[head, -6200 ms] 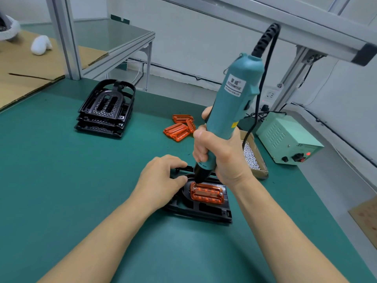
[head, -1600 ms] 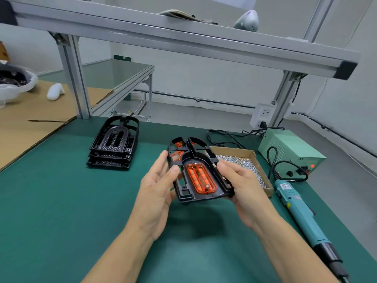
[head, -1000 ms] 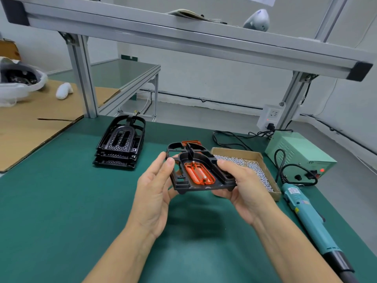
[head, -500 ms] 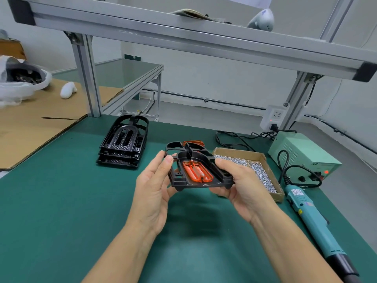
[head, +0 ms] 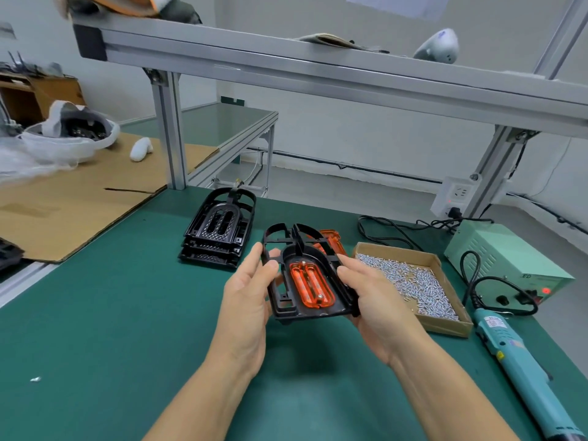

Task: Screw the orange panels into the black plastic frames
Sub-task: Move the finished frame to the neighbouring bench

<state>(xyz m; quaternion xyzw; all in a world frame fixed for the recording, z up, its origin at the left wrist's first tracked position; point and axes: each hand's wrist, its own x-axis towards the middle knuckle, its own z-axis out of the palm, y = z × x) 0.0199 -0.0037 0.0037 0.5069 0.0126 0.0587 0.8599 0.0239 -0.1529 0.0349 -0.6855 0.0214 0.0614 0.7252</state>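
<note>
bare forearms, bare hands — no sleeves

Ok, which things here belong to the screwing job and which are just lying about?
Job:
- black frame with orange panel, held in both hands
- stack of frames
- spare orange panels
- box of screws
- electric screwdriver
- power supply

Lying about:
- cardboard sheet
- white bag
</note>
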